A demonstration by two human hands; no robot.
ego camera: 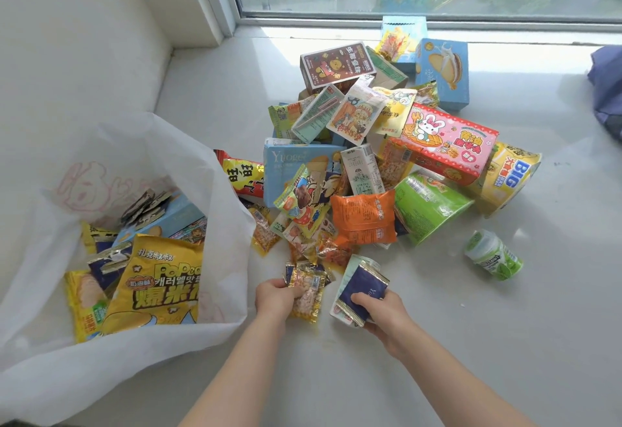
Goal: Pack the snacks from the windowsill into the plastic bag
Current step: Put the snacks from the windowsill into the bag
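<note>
A white plastic bag [215,191] lies open at the left with a yellow popcorn pack [158,282] and several other snacks inside. A heap of snack boxes and packets [370,157] covers the middle of the windowsill. At the heap's near edge my left hand [274,297] grips a small yellow packet of nuts [308,295]. Beside it my right hand [380,312] holds a dark blue sachet [361,287] together with a pale packet underneath it.
A small white and green bottle [493,255] lies alone right of the heap. A dark blue cloth [607,90] sits at the far right edge. The window frame [336,19] runs along the back and a wall corner stands at the left.
</note>
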